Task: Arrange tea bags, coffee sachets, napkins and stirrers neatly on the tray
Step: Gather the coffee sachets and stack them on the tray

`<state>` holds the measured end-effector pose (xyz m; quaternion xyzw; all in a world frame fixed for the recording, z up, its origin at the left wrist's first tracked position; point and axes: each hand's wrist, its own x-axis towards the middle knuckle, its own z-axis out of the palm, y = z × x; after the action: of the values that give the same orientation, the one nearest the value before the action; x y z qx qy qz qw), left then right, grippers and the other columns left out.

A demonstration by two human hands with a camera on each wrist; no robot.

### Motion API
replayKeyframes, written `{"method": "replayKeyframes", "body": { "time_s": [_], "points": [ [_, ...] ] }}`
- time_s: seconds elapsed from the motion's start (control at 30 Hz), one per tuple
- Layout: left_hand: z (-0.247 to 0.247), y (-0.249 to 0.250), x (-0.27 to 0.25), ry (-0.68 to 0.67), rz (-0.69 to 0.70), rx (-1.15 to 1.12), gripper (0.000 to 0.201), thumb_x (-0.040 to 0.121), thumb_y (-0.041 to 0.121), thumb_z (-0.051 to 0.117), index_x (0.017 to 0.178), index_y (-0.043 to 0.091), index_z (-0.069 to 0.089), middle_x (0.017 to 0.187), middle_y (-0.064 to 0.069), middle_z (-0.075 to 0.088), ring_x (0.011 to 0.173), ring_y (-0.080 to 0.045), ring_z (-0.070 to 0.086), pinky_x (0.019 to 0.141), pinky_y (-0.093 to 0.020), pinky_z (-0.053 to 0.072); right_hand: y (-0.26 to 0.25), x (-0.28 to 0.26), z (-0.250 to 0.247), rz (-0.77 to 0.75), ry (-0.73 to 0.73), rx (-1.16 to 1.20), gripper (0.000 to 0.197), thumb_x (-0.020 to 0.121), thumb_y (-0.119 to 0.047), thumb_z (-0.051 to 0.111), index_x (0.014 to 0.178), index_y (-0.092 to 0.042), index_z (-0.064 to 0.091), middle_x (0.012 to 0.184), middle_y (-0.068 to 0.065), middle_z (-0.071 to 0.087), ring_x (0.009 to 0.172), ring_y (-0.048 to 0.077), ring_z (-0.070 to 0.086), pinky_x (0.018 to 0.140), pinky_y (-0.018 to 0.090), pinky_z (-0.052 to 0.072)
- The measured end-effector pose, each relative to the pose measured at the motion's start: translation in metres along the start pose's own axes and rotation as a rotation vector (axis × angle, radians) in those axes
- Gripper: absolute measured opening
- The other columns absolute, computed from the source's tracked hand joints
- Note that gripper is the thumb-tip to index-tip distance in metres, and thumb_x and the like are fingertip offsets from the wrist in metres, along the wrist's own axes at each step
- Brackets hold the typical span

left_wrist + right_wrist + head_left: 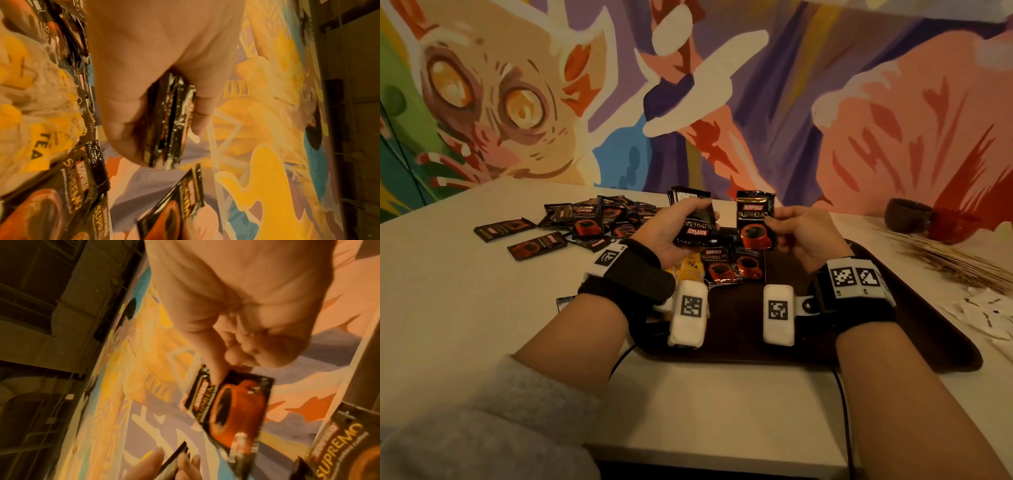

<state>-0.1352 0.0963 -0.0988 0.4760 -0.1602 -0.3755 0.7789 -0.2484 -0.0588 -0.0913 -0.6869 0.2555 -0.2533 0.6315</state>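
Observation:
My left hand grips a small stack of black coffee sachets, seen edge-on in the left wrist view as the stack inside the left hand. My right hand pinches a single upright coffee sachet by its side; the right wrist view shows that sachet pinched by the right hand. Both hands hover over the dark tray. On it lie two coffee sachets and yellow tea bags.
A loose heap of coffee sachets lies on the white table at the back left. Wooden stirrers, white napkins and two dark and red bowls sit to the right of the tray.

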Motion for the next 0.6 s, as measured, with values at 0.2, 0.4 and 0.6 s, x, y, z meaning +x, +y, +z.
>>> {"method": "replayKeyframes", "body": {
  "time_s": [0.2,0.4,0.6],
  "points": [
    [0.0,-0.002,-0.003,0.013,-0.113,0.054,0.018,0.094,0.009,0.049,0.111,0.004,0.054,0.086,-0.011,0.064,0.075,-0.021,0.061,0.073,-0.035,0.052,0.014,0.013,-0.012,0.306,-0.035,-0.111,0.013,0.09,-0.002,0.051,0.084,-0.011,0.059,0.076,0.005,0.055,0.054,0.009,0.038,0.036,0.018,0.034],
    [0.002,-0.004,-0.004,-0.003,-0.151,0.094,0.032,0.094,0.008,0.047,0.126,0.002,0.05,0.083,-0.013,0.066,0.072,-0.023,0.063,0.068,-0.033,0.054,0.021,0.013,-0.003,0.498,-0.1,-0.102,0.031,0.096,-0.003,0.043,0.124,-0.007,0.053,0.08,0.006,0.056,0.058,0.01,0.042,0.034,0.016,0.04],
    [0.009,-0.005,-0.003,-0.063,-0.207,0.147,0.033,0.096,0.01,0.047,0.127,0.002,0.047,0.097,-0.019,0.068,0.08,-0.026,0.066,0.073,-0.036,0.055,0.021,0.011,-0.001,0.517,-0.044,-0.055,0.036,0.096,0.005,0.038,0.13,-0.005,0.048,0.084,0.012,0.053,0.067,0.016,0.05,0.043,0.018,0.047]
  ]
}}
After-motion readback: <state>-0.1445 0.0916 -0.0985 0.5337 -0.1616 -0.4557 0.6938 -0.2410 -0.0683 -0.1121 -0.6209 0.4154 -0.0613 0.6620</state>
